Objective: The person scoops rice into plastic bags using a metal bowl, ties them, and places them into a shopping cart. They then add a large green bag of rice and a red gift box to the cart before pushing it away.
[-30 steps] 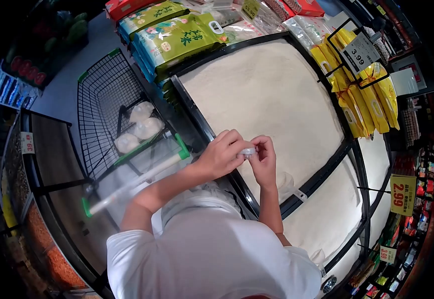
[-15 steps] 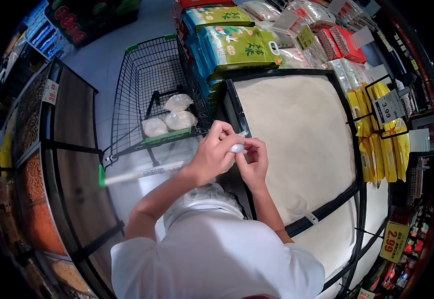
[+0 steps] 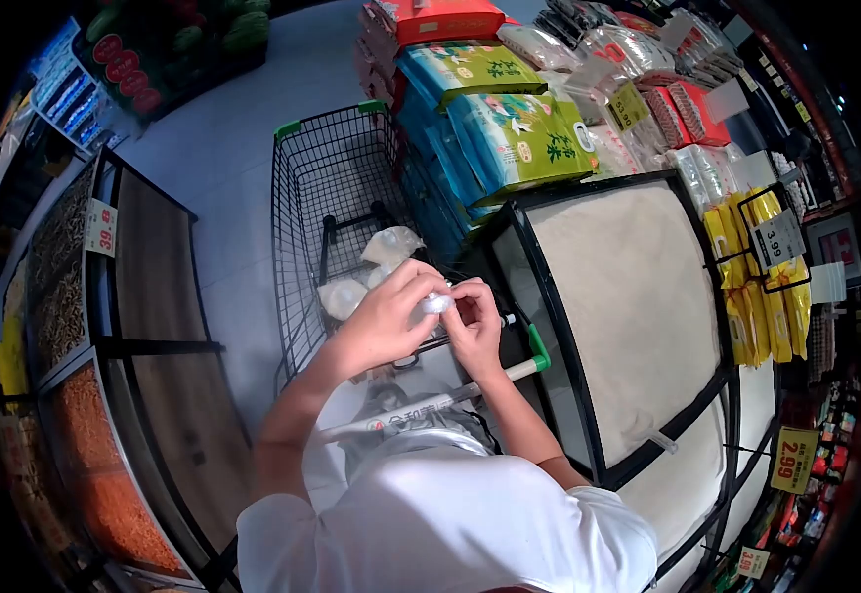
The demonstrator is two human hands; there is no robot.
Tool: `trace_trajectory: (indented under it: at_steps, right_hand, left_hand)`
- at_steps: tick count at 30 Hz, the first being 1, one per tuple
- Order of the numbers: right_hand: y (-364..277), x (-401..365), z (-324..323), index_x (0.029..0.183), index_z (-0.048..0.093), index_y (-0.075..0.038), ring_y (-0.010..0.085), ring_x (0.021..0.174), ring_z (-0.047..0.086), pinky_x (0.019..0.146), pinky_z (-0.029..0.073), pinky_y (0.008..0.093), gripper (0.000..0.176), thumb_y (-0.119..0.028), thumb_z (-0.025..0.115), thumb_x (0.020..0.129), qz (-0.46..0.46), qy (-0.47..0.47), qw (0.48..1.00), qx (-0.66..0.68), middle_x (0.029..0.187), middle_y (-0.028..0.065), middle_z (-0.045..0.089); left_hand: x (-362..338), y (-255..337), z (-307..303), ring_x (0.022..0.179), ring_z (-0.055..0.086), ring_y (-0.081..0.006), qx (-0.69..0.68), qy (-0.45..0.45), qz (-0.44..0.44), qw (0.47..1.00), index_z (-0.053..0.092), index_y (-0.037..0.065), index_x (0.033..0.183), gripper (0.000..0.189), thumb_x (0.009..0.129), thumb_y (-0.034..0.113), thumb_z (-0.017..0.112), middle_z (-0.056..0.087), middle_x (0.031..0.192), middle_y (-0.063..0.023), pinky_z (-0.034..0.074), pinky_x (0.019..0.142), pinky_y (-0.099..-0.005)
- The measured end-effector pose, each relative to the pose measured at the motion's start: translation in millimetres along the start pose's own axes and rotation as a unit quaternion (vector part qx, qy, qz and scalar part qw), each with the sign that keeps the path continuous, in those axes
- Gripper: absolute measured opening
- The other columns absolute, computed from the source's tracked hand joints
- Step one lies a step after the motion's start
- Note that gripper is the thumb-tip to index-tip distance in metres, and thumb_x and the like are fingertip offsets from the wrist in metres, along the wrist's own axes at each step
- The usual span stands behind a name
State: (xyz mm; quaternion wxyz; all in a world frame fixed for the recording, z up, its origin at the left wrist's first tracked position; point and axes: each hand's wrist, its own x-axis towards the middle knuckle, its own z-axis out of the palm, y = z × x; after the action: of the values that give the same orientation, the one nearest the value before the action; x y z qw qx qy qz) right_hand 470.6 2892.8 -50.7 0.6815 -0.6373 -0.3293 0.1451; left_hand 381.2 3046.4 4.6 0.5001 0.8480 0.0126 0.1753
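Close together in front of my chest, my left hand and my right hand pinch the bunched, twisted neck of a clear plastic bag. The fingers of both hands are bent and closed on the plastic. My hands and forearms hide most of the bag's body. Just beyond them, white-filled clear bags lie in the near end of a black wire shopping cart. Below my hands runs the cart's pale handle, which has a green end.
Right of me stands a black-framed bin of white grain, with a clear scoop at its near side. Green rice packs are stacked beyond it. On the left are bins with orange goods. Yellow packets hang at right.
The view has shifted, and the cart stands nearer, its handle now across my front under my hands. Both hands stay on the bag's neck, with the fingers slightly moved.
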Motion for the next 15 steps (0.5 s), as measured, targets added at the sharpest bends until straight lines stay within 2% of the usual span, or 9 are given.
trace_trajectory:
  at_steps: [3, 5, 6, 7, 8, 11, 12, 15]
  right_hand:
    - [33, 18, 36, 0.104, 0.055, -0.001, 0.0095, 0.087, 0.058, 0.076, 0.049, 0.0230, 0.017, 0.003, 0.063, 0.089, 0.035, -0.004, 0.999, 0.005, 0.100, 0.0051, 0.054]
    - [54, 31, 54, 0.107, 0.056, -0.002, 0.0097, 0.088, 0.059, 0.076, 0.049, 0.0239, 0.019, -0.001, 0.065, 0.090, 0.099, -0.039, 0.994, -0.011, 0.101, 0.0053, 0.055]
    - [65, 37, 60, 0.113, 0.055, -0.003, 0.0136, 0.092, 0.062, 0.078, 0.052, 0.0267, 0.025, -0.006, 0.066, 0.091, 0.105, -0.071, 0.991, -0.034, 0.110, 0.0076, 0.056]
    - [63, 41, 67, 0.121, 0.053, -0.003, 0.0194, 0.098, 0.063, 0.084, 0.053, 0.0305, 0.033, -0.007, 0.066, 0.091, 0.070, -0.080, 0.991, -0.079, 0.119, 0.0097, 0.053]
    - [65, 39, 69, 0.125, 0.052, -0.004, 0.0211, 0.101, 0.063, 0.087, 0.053, 0.0315, 0.036, -0.007, 0.066, 0.091, 0.092, -0.103, 0.986, -0.092, 0.123, 0.0107, 0.052]
    - [66, 21, 60, 0.134, 0.049, -0.006, 0.0227, 0.104, 0.063, 0.090, 0.052, 0.0320, 0.046, -0.008, 0.065, 0.091, 0.109, -0.159, 0.972, -0.133, 0.129, 0.0115, 0.050]
    - [60, 13, 52, 0.134, 0.051, -0.005, 0.0225, 0.103, 0.064, 0.089, 0.052, 0.0320, 0.045, -0.008, 0.065, 0.092, 0.128, -0.150, 0.969, -0.147, 0.128, 0.0119, 0.052]
    - [40, -9, 20, 0.130, 0.056, -0.003, 0.0213, 0.103, 0.065, 0.089, 0.053, 0.0305, 0.040, -0.001, 0.064, 0.091, 0.177, -0.123, 0.950, -0.227, 0.122, 0.0129, 0.056]
  left_hand:
    - [-1, -37, -26, 0.102, 0.062, -0.0267, -0.003, 0.001, -0.026, 1.000, 0.062, 0.005, 0.107, 0.026, 0.081, 0.002, 0.064, 0.058, 0.110, -0.0100, 0.053, 0.086, -0.0352]
    - [0, -72, -41, 0.100, 0.063, -0.0218, -0.040, 0.001, -0.087, 0.995, 0.063, 0.003, 0.103, 0.023, 0.080, 0.000, 0.065, 0.058, 0.106, -0.0086, 0.056, 0.086, -0.0339]
    - [-1, -92, -42, 0.099, 0.064, -0.0215, -0.054, 0.022, -0.103, 0.993, 0.063, 0.003, 0.103, 0.023, 0.080, -0.001, 0.065, 0.058, 0.105, -0.0084, 0.056, 0.086, -0.0332]
    - [-4, -114, -41, 0.098, 0.064, -0.0212, -0.066, 0.044, -0.119, 0.990, 0.063, 0.003, 0.102, 0.023, 0.080, -0.002, 0.064, 0.058, 0.105, -0.0082, 0.057, 0.086, -0.0324]
    - [-8, -135, -37, 0.095, 0.065, -0.0211, -0.049, 0.064, -0.144, 0.986, 0.063, 0.002, 0.101, 0.022, 0.080, -0.004, 0.065, 0.059, 0.102, -0.0081, 0.057, 0.088, -0.0319]
    - [-19, -204, -19, 0.095, 0.066, -0.0311, -0.013, 0.111, -0.179, 0.977, 0.062, 0.002, 0.101, 0.021, 0.080, -0.002, 0.064, 0.060, 0.100, -0.0137, 0.057, 0.084, -0.0356]
    - [-20, -223, -13, 0.085, 0.065, -0.0239, 0.029, 0.124, -0.178, 0.976, 0.063, 0.002, 0.101, 0.024, 0.078, -0.003, 0.069, 0.060, 0.097, -0.0094, 0.057, 0.079, -0.0318]
    - [-25, -302, 7, 0.083, 0.064, -0.0267, 0.109, 0.156, -0.170, 0.967, 0.063, 0.002, 0.100, 0.026, 0.076, -0.003, 0.070, 0.060, 0.098, -0.0109, 0.054, 0.073, -0.0334]
